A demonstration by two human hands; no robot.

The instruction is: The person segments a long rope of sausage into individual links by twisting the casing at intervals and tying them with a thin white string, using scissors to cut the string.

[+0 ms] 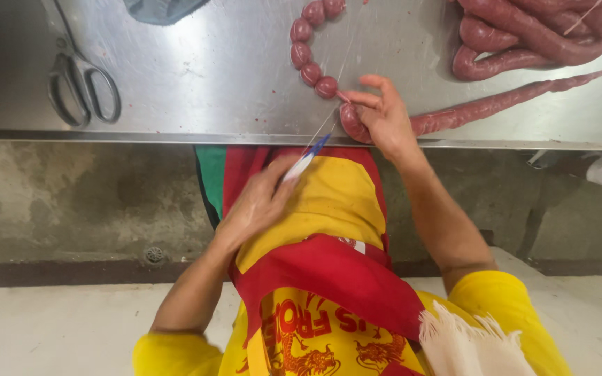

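My right hand (383, 115) pinches a long red sausage (482, 108) at the front edge of the steel table (210, 69), right where a chain of small round tied links (308, 52) ends. My left hand (258, 202) is pulled back over my apron and grips a blue-and-white handled tool (306, 159). A thin white string (329, 122) runs taut from that tool up to the pinch point and on across the table.
Metal scissors (78, 80) lie at the table's left. A coil of untied red sausage (534, 35) is piled at the far right. A grey object (158, 8) sits at the top edge. Below the table are a concrete wall and floor.
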